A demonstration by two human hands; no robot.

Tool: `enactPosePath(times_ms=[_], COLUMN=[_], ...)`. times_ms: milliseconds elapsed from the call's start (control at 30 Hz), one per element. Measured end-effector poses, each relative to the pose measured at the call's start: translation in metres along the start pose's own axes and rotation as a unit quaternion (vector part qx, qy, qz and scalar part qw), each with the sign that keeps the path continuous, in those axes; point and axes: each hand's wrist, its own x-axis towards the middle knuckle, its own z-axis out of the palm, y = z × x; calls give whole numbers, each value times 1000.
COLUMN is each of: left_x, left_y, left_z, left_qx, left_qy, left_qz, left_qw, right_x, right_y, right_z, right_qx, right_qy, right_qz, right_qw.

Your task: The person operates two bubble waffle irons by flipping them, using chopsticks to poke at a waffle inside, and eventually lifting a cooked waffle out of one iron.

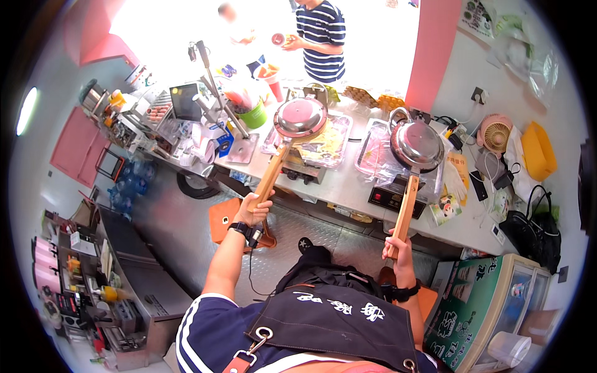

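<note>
My left hand (254,210) is closed round the wooden handle of a round metal waffle pan (301,119), whose shut lid is shiny. That pan stands over a burner (305,172) on the counter, with a foil-lined tray (338,140) of yellowish pieces beside and behind it. My right hand (399,247) grips the wooden handle of a second round metal pan (419,145), also shut, above a black electric heater (396,200). Plastic film and another tray (366,161) lie to the left of the second pan. Both handles point towards me.
People stand beyond the opening, one in a striped shirt (321,42). A tablet (185,102) and green bucket (253,116) stand left; a pink fan (495,133), yellow container (537,151) and black handbag (531,233) lie right. An orange stool (226,219) and glass-topped freezer (485,307) flank me.
</note>
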Motion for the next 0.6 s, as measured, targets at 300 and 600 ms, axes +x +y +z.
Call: enactPosePath(times_ms=[300,600], left_x=[-7,22], left_y=[21,-20], left_z=[60,70], left_qx=[425,788], left_qy=[359,503], left_qz=[6,141], left_qw=[831,327], right_x=[2,2], right_y=[1,0], right_z=[0,-1], right_qx=[3,3], right_qy=[4,-2], right_qz=[0,11], right_qw=[1000,1000])
